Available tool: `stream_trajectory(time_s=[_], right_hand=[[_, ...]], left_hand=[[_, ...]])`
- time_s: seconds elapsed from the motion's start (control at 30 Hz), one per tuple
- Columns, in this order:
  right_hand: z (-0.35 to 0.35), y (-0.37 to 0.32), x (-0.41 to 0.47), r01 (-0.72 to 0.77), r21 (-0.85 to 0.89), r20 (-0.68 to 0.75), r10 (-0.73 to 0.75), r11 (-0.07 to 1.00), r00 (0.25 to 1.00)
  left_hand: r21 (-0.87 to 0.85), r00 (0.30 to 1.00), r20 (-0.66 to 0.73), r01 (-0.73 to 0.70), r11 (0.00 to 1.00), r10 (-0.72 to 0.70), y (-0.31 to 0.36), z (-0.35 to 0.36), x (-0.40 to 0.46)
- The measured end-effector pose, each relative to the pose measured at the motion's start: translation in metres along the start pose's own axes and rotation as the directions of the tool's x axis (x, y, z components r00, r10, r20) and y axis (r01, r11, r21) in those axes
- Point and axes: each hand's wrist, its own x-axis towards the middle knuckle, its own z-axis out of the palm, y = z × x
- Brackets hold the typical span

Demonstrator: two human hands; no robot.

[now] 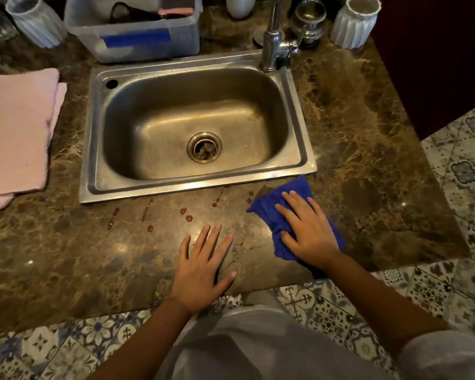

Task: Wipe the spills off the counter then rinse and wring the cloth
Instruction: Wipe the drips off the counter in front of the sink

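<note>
**Blue cloth pressed on a marble counter beside red spills**

Seen from above, looking down at a brown marble counter (368, 149) with a steel sink (198, 187) set into it. Right hand (309, 229) laid flat on a crumpled blue cloth (272, 212), fingers spread, palm pressing it to the counter just near the sink's near right corner. Left hand (203, 264) resting flat and empty on bare counter to the left of the cloth, fingers splayed, not touching it. Red spills (188, 215) in drops and short streaks along the counter between the sink's near edge and the hands, stretching left from the cloth. Sink basin dry-looking, drain (204, 146) at centre, chrome tap (274, 42) at the far right rim. Folded pink towel (17, 133) on the far left. Clear plastic tub (132, 37) behind the sink, white ribbed vases (354, 23) at the far corners.
</note>
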Motion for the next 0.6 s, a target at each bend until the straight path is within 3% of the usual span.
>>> stream_trajectory(time_s=[0.1, 0.2, 0.27, 0.33, 0.47, 0.53, 0.6], right_hand=[[-0.004, 0.017, -0.01, 0.052, -0.018, 0.027, -0.052, 0.998, 0.998], [-0.006, 0.028, -0.021, -0.145, 0.022, -0.058, 0.146, 0.989, 0.988], [-0.002, 0.023, -0.023, -0.375, 0.073, -0.147, 0.382, 0.924, 0.913], [0.001, 0.013, -0.016, -0.575, 0.112, -0.193, 0.585, 0.811, 0.788], [0.002, -0.014, 0.009, -0.746, 0.203, -0.181, 0.773, 0.634, 0.608], [0.001, -0.024, 0.02, -0.761, 0.213, -0.179, 0.79, 0.613, 0.586], [0.002, -0.04, 0.031, -0.725, 0.194, -0.18, 0.75, 0.661, 0.636]], left_hand=[[-0.014, 0.999, 0.013, -0.035, 0.999, 0.035, -0.004, -0.002, -0.001], [-0.038, 0.995, 0.017, -0.099, 0.994, 0.1, -0.015, -0.004, -0.003], [-0.061, 0.991, 0.019, -0.127, 0.99, 0.129, -0.026, -0.007, -0.006], [-0.052, 0.987, 0.027, -0.155, 0.986, 0.157, -0.038, -0.008, -0.012], [-0.003, 0.987, 0.046, -0.152, 0.988, 0.152, -0.064, -0.009, -0.027], [0.017, 0.99, 0.045, -0.131, 0.991, 0.13, -0.074, -0.01, -0.035], [0.029, 0.99, 0.046, -0.138, 0.99, 0.136, -0.084, -0.011, -0.041]])
